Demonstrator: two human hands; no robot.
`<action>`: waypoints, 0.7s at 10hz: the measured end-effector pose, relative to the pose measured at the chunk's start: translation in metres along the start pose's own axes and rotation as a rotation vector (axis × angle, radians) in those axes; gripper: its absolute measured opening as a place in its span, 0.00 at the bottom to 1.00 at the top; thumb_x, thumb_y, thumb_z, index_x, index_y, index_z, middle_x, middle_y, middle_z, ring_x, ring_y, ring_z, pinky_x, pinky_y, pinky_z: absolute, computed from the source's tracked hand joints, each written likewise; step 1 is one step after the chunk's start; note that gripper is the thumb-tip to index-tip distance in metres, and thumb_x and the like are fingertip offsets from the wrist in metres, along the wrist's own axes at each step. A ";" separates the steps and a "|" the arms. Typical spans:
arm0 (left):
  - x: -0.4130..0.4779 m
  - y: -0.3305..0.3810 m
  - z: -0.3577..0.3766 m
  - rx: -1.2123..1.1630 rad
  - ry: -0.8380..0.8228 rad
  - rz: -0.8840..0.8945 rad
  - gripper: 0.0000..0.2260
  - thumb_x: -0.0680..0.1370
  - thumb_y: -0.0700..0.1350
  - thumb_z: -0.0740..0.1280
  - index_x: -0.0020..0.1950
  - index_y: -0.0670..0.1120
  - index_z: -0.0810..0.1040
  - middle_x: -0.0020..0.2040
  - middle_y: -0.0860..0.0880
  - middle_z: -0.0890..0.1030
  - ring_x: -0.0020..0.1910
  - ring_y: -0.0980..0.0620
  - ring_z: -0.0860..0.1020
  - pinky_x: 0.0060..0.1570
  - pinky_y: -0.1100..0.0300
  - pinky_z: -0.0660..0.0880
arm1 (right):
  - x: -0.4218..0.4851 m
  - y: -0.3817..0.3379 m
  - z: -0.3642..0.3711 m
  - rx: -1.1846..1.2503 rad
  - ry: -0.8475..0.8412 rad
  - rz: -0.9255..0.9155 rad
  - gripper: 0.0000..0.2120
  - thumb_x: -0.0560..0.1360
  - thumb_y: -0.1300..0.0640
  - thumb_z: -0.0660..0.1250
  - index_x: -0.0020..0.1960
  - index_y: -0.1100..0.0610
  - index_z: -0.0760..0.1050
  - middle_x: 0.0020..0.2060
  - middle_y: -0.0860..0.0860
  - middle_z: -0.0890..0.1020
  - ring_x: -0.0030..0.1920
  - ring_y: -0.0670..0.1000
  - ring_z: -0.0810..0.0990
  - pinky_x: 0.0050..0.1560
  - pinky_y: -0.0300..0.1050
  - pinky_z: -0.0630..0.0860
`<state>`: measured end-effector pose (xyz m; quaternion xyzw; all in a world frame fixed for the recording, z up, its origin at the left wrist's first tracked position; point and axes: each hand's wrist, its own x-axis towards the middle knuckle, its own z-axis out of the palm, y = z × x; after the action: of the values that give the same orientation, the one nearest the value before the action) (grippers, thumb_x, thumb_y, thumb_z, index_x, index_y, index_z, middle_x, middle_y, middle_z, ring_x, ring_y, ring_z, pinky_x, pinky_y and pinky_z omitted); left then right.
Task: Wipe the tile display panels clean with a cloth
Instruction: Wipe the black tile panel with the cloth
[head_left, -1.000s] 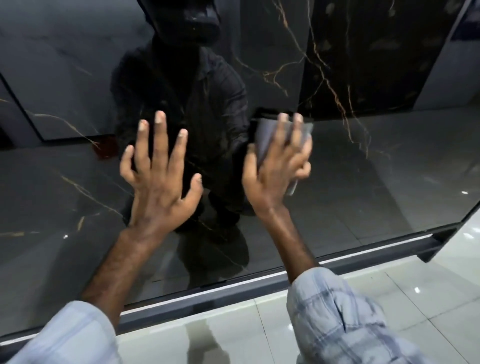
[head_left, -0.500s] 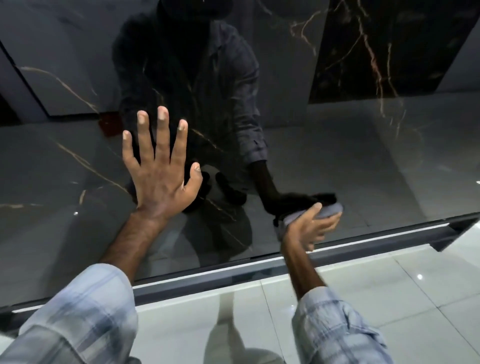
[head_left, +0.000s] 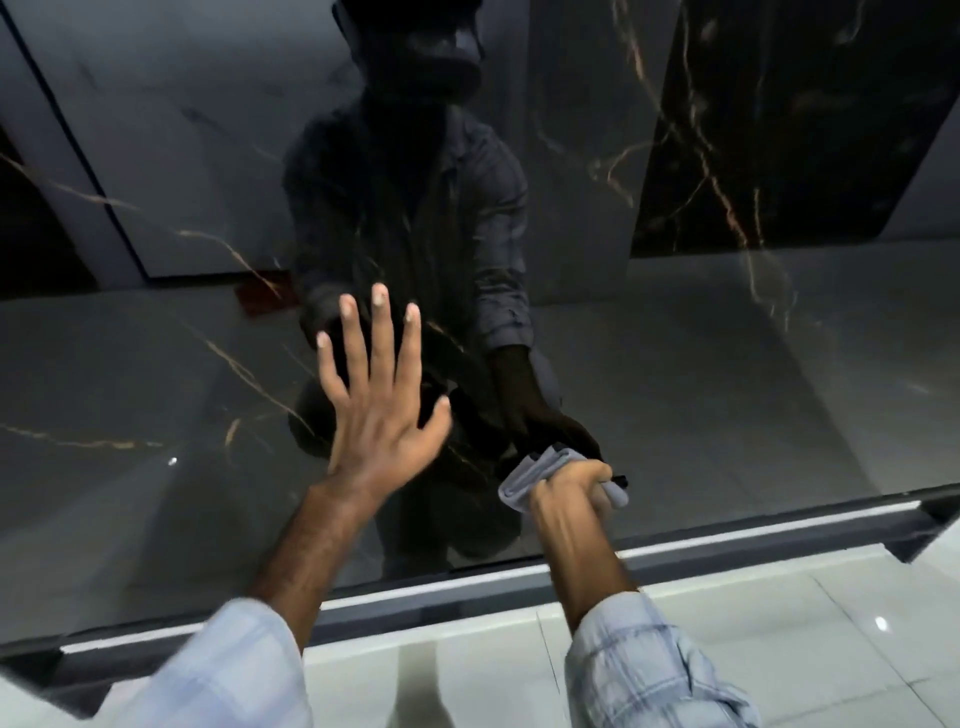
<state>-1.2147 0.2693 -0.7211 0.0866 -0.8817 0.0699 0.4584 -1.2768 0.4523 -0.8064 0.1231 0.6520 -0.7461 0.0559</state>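
Cloth (head_left: 524, 480) drops to the panel (head_left: 753, 405) bottom, my right hand (head_left: 569, 486) pinching it; left hand (head_left: 382, 395) stays spread flat; lower strip nearly wiped

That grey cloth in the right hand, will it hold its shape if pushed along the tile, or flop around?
Probably floppy: the cloth bunches in soft folds in the right hand. It likely glides easily, since the tile panel looks glossy.

A grey cloth (head_left: 540, 475) was gripped in the right hand (head_left: 569, 493) near the glossy dark tile panel's (head_left: 727, 395) bottom edge; the left hand (head_left: 379, 410) was pressed flat, fingers spread.
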 end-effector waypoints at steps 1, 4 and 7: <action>0.004 0.010 -0.025 -0.095 0.021 -0.031 0.35 0.76 0.54 0.65 0.83 0.48 0.63 0.86 0.45 0.46 0.85 0.40 0.47 0.76 0.35 0.48 | 0.030 -0.067 0.030 0.167 0.557 0.123 0.25 0.84 0.39 0.48 0.74 0.52 0.65 0.70 0.54 0.70 0.73 0.63 0.67 0.73 0.61 0.61; 0.095 -0.034 -0.071 0.047 0.226 -0.035 0.33 0.77 0.53 0.62 0.83 0.46 0.63 0.85 0.41 0.51 0.83 0.39 0.52 0.75 0.36 0.52 | 0.010 -0.175 0.051 -0.212 0.503 -0.506 0.38 0.79 0.39 0.52 0.85 0.53 0.49 0.84 0.54 0.52 0.78 0.68 0.57 0.71 0.73 0.60; 0.093 -0.047 -0.055 0.139 0.159 -0.013 0.35 0.79 0.54 0.60 0.85 0.44 0.56 0.85 0.37 0.50 0.84 0.36 0.49 0.80 0.37 0.45 | 0.011 -0.248 0.051 -1.273 0.066 -2.316 0.37 0.75 0.43 0.64 0.83 0.45 0.60 0.83 0.49 0.60 0.80 0.65 0.62 0.64 0.64 0.61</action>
<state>-1.2134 0.2265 -0.6117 0.1181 -0.8350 0.1346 0.5203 -1.3539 0.4383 -0.5648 -0.5314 0.6146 0.0761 -0.5780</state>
